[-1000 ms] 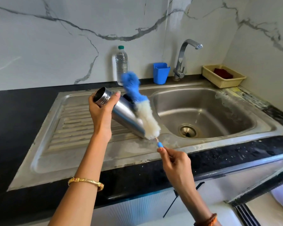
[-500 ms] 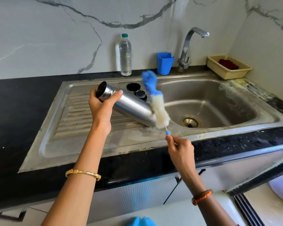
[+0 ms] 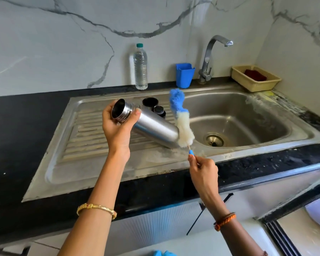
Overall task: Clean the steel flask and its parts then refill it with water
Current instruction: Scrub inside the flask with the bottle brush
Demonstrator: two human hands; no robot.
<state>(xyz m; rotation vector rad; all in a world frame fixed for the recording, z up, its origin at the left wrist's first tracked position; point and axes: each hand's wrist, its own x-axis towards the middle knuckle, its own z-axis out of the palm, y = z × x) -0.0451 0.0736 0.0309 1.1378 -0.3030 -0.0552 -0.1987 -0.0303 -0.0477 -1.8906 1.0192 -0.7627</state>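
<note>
Since the earlier frame, bottle brush (image 3: pixel 181 119) has shifted toward 3 o'clock along the flask base; both hands keep their grips.

Left hand (image 3: pixel 118 130) grips the tilted steel flask (image 3: pixel 151 126) at its open neck, base pointing to 4 o'clock above the sink (image 3: pixel 248 108). Right hand (image 3: pixel 203 172), at 5 o'clock from the flask, pinches the brush handle, white bristles touching the base. Two black caps (image 3: pixel 153 106) stand at 12 o'clock.
</note>
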